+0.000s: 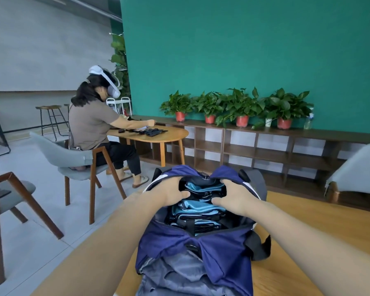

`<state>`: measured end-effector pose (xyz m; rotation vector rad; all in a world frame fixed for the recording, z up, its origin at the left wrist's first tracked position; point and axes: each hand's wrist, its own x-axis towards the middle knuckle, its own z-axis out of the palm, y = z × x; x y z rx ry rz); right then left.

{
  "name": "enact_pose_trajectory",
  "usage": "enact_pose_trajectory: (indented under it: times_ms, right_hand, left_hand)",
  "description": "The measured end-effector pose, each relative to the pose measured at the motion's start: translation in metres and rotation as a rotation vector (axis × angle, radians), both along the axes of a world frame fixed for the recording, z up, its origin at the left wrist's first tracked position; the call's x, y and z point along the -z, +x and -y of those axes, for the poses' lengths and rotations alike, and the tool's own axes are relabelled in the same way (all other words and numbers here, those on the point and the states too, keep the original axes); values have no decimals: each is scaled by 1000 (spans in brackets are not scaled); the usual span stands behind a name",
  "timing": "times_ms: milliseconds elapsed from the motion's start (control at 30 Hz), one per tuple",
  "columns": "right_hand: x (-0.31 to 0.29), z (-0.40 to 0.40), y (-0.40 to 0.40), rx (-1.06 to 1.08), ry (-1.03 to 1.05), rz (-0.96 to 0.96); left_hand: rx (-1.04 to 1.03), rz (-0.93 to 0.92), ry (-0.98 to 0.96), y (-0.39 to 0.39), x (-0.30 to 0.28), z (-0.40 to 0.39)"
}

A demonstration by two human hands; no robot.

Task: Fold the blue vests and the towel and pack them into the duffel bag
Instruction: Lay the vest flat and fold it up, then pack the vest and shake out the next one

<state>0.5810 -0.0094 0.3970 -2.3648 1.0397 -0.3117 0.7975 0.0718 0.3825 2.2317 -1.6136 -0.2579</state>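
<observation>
Wooden table (320,236) carries the navy duffel bag (201,248), unzipped and open on top. Folded blue vests (198,212) sit stacked inside the bag. Both forearms reach forward over the bag's sides. Left hand (173,192) is at the bag's left rim, fingers curled into the opening, thumb on the vests. Right hand (233,194) mirrors it at the bag's right rim, fingers curled over the edge. Behind the bag, teal wall (244,50) and potted plants (239,107).

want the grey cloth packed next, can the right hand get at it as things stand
Probably yes: the grey cloth lies uncovered at the duffel bag's near end, nothing over it. The right hand must first leave the bag's opening.
</observation>
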Motion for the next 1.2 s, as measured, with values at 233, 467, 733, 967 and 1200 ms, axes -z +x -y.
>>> enact_pose_trajectory:
  times_ms: [233, 467, 733, 967, 1200]
  right_hand:
    - [-12, -46, -70, -28, -7, 195]
    - [11, -78, -213, 64, -35, 254]
    - [84, -115, -432, 305, 43, 128]
    - [152, -169, -589, 574, 124, 116]
    - [243, -182, -679, 757, 305, 119]
  left_hand:
    - [-22, 4, -173, -74, -17, -33]
    - [234, -29, -287, -236, 5, -56]
    - [535, -80, -144, -452, 76, -60]
    - [819, -175, 21, -618, 139, -78]
    - [835, -128, 194, -714, 223, -67]
